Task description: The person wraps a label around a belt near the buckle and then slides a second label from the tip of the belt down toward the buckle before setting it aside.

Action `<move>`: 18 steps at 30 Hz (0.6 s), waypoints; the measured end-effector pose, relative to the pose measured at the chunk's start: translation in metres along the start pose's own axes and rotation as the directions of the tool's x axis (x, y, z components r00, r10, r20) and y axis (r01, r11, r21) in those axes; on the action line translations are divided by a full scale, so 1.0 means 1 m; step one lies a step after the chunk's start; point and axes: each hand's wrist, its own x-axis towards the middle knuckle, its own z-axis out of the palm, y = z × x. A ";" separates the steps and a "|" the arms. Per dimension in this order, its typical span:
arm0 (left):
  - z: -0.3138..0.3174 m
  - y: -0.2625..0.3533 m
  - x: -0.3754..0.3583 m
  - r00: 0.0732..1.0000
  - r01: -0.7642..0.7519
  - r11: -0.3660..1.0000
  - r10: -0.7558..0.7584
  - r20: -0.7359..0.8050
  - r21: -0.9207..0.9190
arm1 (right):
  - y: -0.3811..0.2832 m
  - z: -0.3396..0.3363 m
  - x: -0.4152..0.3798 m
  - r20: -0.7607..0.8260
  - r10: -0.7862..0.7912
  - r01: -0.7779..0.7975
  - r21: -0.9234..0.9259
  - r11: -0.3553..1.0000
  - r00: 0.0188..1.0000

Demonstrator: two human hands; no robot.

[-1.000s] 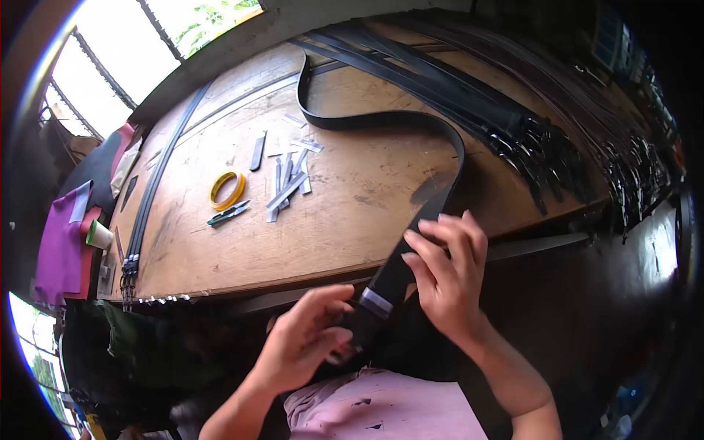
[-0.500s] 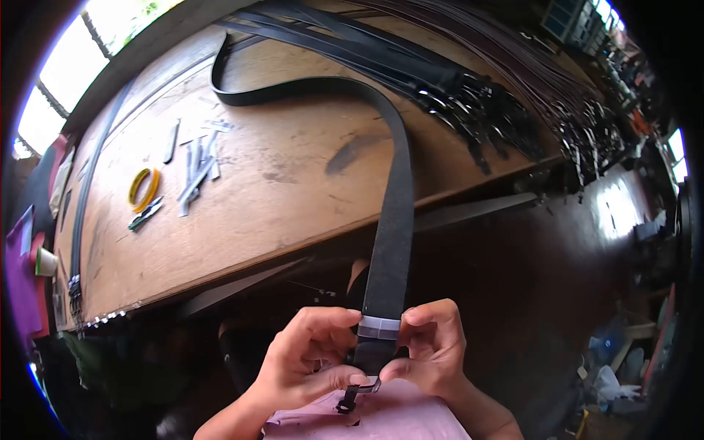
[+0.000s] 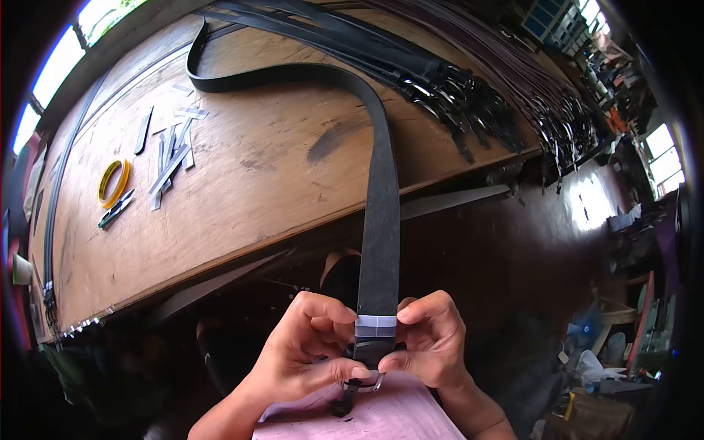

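A long black belt runs from the tabletop over its edge to my lap. Near its buckle end, a pale greyish band lies across the strap. My left hand grips the belt's left edge, forefinger at the band and thumb lower by the buckle. On the opposite edge, my right hand pinches the strap the same way, fingertip beside the band and thumb below. The buckle hangs over my pink clothing, partly covered by my thumbs.
On the wooden table lie loose pale strips, a yellow tape roll and small green-handled snips. Piles of black belts and dark brown belts with buckles cover the far right side. Another narrow belt lies along the left.
The view has shifted, so the table and its items appear further left. Both hands keep hold of the belt at the pale band, with my thumbs slightly moved near the buckle.
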 end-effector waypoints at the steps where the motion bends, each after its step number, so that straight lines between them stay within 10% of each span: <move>1: -0.002 -0.002 -0.003 1.000 -0.028 1.000 0.028 0.008 -0.007 | 0.000 0.002 0.000 0.016 0.000 0.000 -0.004 1.000 1.000; 18: 0.004 0.015 -0.007 0.988 -0.151 0.930 0.156 0.014 0.334 | -0.004 0.016 0.004 -0.001 0.047 -0.047 -0.084 0.995 0.999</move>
